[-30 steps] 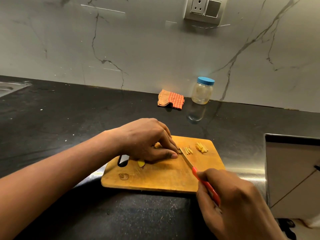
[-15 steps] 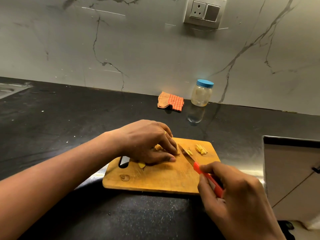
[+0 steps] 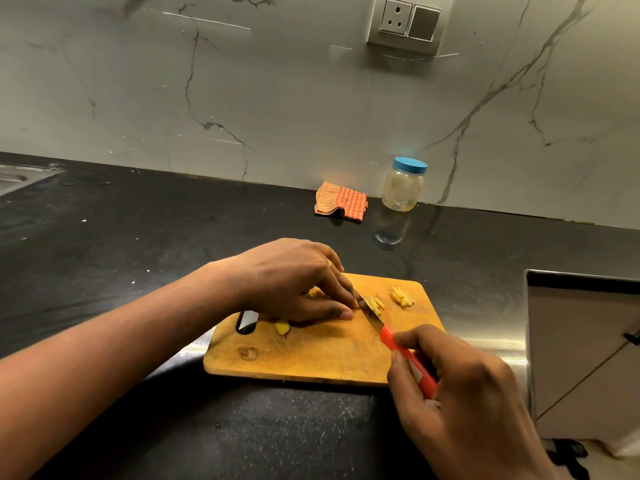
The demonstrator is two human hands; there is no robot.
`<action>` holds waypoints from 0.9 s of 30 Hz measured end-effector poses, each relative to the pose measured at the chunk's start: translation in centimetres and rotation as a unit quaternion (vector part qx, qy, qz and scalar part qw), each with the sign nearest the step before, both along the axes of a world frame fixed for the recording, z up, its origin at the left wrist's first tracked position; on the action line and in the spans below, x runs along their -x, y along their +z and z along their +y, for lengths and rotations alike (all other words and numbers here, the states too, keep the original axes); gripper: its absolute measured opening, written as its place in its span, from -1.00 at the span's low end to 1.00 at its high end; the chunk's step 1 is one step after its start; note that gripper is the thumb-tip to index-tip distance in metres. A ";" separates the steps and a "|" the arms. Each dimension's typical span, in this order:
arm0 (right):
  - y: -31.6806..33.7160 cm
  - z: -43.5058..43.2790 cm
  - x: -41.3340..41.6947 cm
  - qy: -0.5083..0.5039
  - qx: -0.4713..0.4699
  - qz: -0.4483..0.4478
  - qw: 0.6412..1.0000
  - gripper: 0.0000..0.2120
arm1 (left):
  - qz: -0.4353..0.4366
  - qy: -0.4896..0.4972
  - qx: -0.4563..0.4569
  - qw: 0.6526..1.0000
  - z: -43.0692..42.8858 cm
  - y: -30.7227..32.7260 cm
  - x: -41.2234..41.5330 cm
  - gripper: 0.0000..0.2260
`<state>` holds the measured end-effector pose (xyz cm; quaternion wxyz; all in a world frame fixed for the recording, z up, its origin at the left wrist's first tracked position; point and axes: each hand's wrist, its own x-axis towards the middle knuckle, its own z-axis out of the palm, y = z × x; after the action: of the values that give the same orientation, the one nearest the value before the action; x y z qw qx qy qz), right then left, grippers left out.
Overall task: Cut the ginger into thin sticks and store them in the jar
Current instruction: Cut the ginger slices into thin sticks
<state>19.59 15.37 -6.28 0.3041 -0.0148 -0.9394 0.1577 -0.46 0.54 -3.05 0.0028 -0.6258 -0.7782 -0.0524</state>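
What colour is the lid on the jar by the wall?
Blue. The lid tops the clear jar, seen best in the head view.

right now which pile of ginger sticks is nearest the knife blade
The left pile, right beside the knife blade; the other pile lies apart, nearer the cutting board's right edge.

Single head cam, wide-angle, looks forward and down, close over rectangular wooden cutting board (image 3: 311, 355) on black stone counter (image 3: 104, 237).
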 end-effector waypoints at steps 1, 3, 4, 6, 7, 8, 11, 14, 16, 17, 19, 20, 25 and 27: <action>-0.1 0.0 0.1 0.003 0.001 -0.004 1.000 -0.77 | -0.003 0.002 0.000 1.000 0.0 0.0 0.0 -0.69; -0.2 0.1 0.3 0.013 0.012 -0.004 1.000 -0.80 | -0.009 0.006 0.000 1.000 0.1 -0.1 0.0 -0.69; -0.1 0.1 0.6 0.017 0.019 -0.002 1.000 -0.83 | -0.012 0.007 0.000 1.000 0.1 -0.1 0.0 -0.69; -0.1 0.3 1.0 0.018 0.023 -0.002 1.000 -0.85 | -0.015 0.008 -0.001 1.000 0.2 -0.1 0.0 -0.69; 0.0 0.3 1.1 0.020 0.023 -0.008 1.000 -0.84 | -0.016 0.009 -0.001 1.000 0.2 -0.1 0.0 -0.69; 0.0 0.4 1.1 0.025 0.021 -0.014 0.999 -0.83 | -0.016 0.012 -0.001 1.000 0.2 -0.1 0.0 -0.69; 0.2 0.5 0.3 0.038 0.009 -0.017 0.999 -0.89 | -0.016 0.021 -0.005 1.000 0.3 -0.2 0.1 -0.70; 0.3 0.8 -0.4 0.043 -0.006 -0.014 0.999 -0.86 | -0.025 0.024 -0.013 0.999 0.3 -0.2 0.1 -0.70; 0.4 0.9 -0.5 0.037 -0.015 -0.006 0.999 -0.85 | -0.026 0.024 -0.015 0.999 0.3 -0.2 0.1 -0.70; 0.5 0.9 -0.6 0.031 -0.019 0.000 0.999 -0.85 | -0.024 0.023 -0.016 0.999 0.2 -0.2 0.0 -0.70; 0.6 0.9 -0.5 0.020 -0.021 0.014 0.999 -0.88 | -0.021 0.017 -0.018 0.999 0.2 -0.1 0.0 -0.70; 0.7 1.0 -0.5 0.015 -0.021 0.018 0.999 -0.89 | -0.019 0.015 -0.017 1.000 0.1 -0.1 0.0 -0.71; 0.6 0.3 -0.4 0.019 -0.006 0.028 0.999 -0.87 | -0.045 0.012 -0.043 0.998 -0.1 -0.1 0.0 -0.73; 0.3 0.1 -0.4 0.023 -0.002 0.022 0.999 -0.85 | -0.065 0.014 -0.063 0.996 -0.3 -0.1 0.2 -0.76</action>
<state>19.96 15.47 -5.94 0.3213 0.0108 -0.9329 0.1626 -0.70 0.22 -3.16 -0.0077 -0.6085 -0.7806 -0.1424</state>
